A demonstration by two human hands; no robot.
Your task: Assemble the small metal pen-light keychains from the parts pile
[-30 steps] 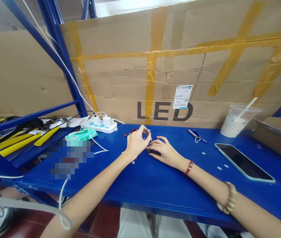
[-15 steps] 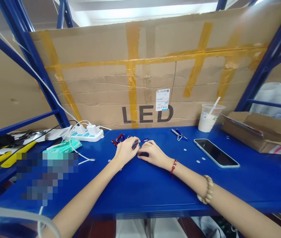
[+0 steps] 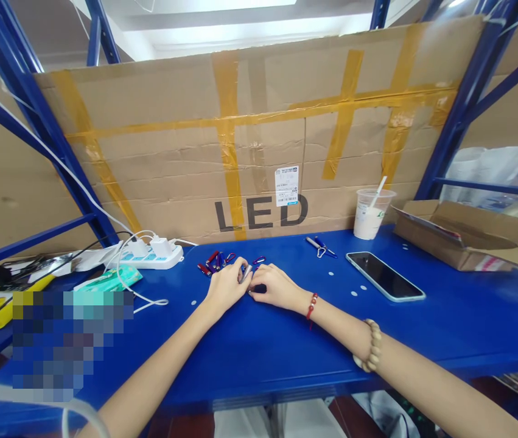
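Note:
At the middle of the blue table, my left hand is closed around a small silver-grey pen-like piece. Its fingers partly cover the piece. My right hand touches or nearly touches the left fingertips, its thumb and fingers curled into a pinch. What lies in that pinch is hidden. Just behind the left hand is a pile of small red and blue pen-like pieces. A small blue loop-shaped piece rests behind the gap between my hands. Farther right lie a silver and a blue pen-like piece with a metal clip.
A phone, a plastic cup with a straw and an open cardboard box are on the right. At the left are a power strip, a green packet, cables and yellow-handled tools. Cardboard stands behind.
The view has shifted, so the scene sits slightly farther left. My hands stay together, while the silver-grey piece in my left hand has turned and shows more clearly.

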